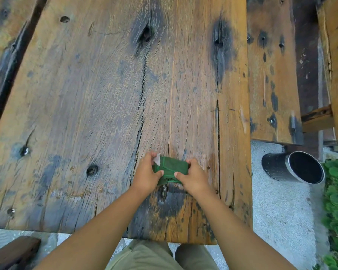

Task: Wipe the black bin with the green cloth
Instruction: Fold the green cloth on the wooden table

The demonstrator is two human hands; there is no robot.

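Gripping the folded green cloth [172, 167] at both ends: left hand [145, 175] and right hand [193, 177], fingers curled round it, close to the near edge of the bench [86, 94]. Cloth's lower part hidden by the hands. Black bin [281, 168] lies on its side on the ground off the right edge; interior too dark to read.

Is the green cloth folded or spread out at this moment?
Folded. The green cloth is a small layered rectangle with stacked hems, held at either end by the left hand and right hand over the wooden table.
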